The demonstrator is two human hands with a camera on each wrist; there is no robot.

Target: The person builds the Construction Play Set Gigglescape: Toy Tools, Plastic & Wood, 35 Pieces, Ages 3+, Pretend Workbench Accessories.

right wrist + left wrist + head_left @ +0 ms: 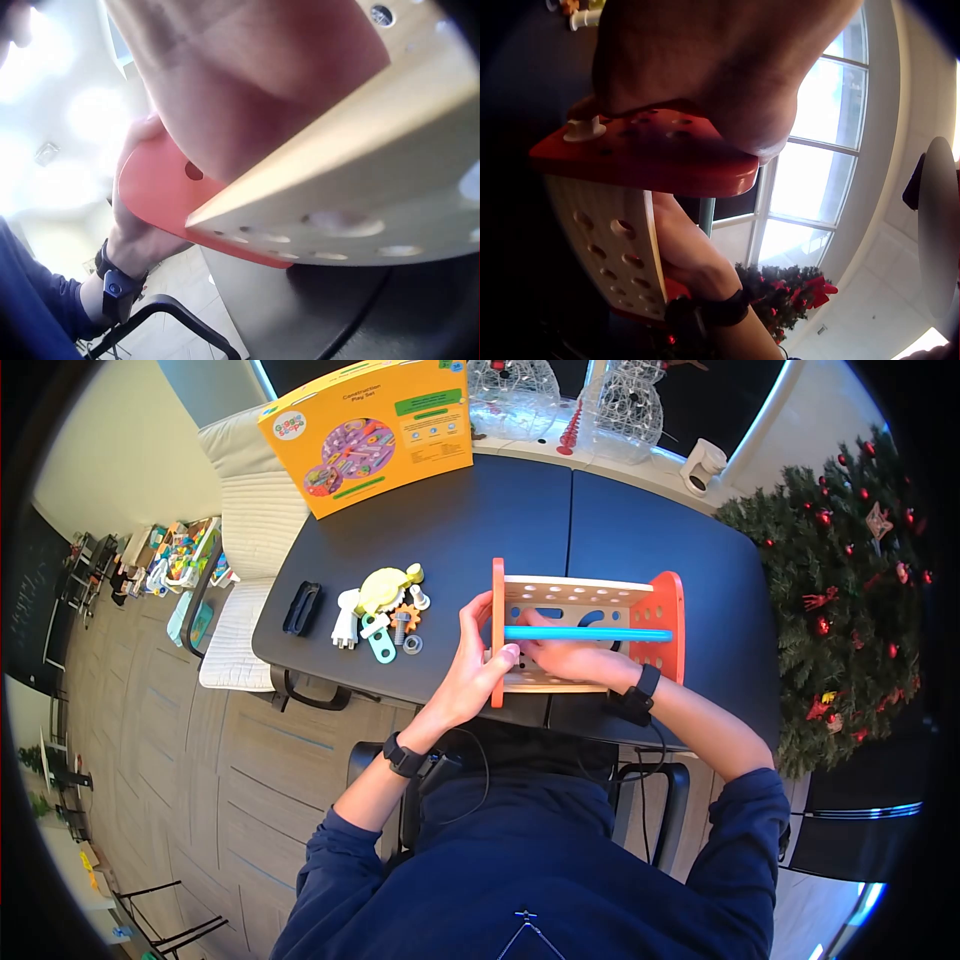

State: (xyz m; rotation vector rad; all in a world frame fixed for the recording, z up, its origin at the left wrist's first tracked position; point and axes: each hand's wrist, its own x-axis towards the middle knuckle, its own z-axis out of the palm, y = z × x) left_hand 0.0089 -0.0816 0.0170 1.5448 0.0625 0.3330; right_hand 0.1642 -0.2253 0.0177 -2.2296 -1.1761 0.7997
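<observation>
A wooden toy box with perforated sides has red-orange end panels [498,590] [652,169] [154,184] and a blue bar [590,633] along its top. My left hand [470,675] [697,67] grips the left end panel, its thumb over the near edge. In the left wrist view, a finger touches a white round piece [585,130] set in that panel's outer face. My right hand [575,662] [262,82] reaches inside the box under the bar, near the same panel; its fingertips are mostly hidden, so their hold cannot be told.
Left of the box on the dark table [450,520] lie a yellow-green piece [385,590], white, teal and orange parts, a grey bolt and a black tray [302,608]. A yellow carton [370,435] stands at the back left. A decorated tree [830,600] is at the right.
</observation>
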